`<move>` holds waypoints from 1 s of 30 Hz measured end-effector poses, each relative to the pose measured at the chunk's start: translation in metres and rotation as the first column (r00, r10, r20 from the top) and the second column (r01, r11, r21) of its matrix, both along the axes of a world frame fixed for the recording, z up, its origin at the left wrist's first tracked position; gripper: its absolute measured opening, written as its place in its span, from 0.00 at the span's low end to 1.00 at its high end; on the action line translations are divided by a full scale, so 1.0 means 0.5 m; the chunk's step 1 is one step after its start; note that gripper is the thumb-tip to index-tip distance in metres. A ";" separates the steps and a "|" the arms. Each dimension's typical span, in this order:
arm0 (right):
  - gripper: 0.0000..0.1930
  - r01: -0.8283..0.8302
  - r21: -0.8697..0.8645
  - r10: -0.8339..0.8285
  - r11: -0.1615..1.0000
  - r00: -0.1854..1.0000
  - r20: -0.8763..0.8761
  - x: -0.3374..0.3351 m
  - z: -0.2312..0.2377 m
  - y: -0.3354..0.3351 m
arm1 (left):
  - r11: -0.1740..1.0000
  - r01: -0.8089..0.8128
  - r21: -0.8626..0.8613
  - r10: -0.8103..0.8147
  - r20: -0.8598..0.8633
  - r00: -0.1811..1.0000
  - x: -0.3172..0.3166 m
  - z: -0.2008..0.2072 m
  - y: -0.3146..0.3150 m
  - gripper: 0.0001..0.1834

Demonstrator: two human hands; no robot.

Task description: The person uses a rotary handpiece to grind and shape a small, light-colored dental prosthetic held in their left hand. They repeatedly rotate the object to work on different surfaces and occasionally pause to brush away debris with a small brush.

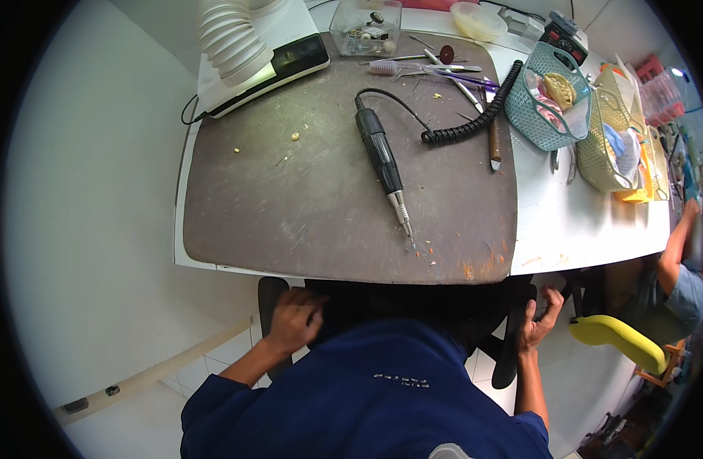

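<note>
My left hand [296,317] is beside the left chair armrest [273,300], below the front edge of the table. Its fingers are loosely bent and apart, slightly blurred, with nothing visible in them. Over by the right armrest [512,344], my right hand [541,320] is open, thumb and fingers apart, holding nothing I can see. Neither hand touches the tabletop. A black rotary handpiece [380,153] with a metal tip lies on the grey-brown work board [290,206], its tip toward me. Its coiled black cord [474,126] runs off to the back right.
A white device with a ribbed hose [233,42] stands back left. Behind the board is a clear box [366,30] of small parts. A brush [386,67] and several slim tools lie nearby. Teal [546,115] and cream baskets [608,161] stand right. Another person's arm [676,241] shows far right.
</note>
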State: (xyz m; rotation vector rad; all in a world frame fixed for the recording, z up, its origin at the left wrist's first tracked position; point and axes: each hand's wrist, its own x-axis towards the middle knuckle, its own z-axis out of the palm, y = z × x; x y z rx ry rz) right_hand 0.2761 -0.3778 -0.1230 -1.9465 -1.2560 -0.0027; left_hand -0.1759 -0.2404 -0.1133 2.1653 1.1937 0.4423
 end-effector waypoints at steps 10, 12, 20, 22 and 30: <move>0.12 -0.700 0.163 0.662 0.695 0.712 0.234 -0.136 0.219 0.199 | 0.432 0.309 -0.847 -0.197 0.246 0.949 0.035 0.115 0.001 0.33; 0.11 -0.703 0.064 0.693 0.708 0.709 0.132 -0.161 0.271 0.264 | 0.427 0.309 -0.850 -0.220 0.233 0.947 0.034 0.121 0.003 0.34; 0.33 -0.622 -0.571 0.753 0.536 0.658 -0.011 -0.261 0.330 0.520 | 0.475 0.336 -0.814 -0.227 0.256 0.940 0.051 0.112 -0.012 0.44; 0.32 -0.649 -0.523 0.793 0.553 0.602 0.092 -0.258 0.317 0.539 | 0.402 0.398 -0.825 -0.210 0.340 0.917 0.033 0.115 -0.010 0.45; 0.25 -0.854 -0.056 0.636 0.518 0.428 -0.642 -0.243 0.266 0.632 | 0.525 0.275 -0.805 -0.140 0.237 0.961 0.049 0.103 -0.034 0.43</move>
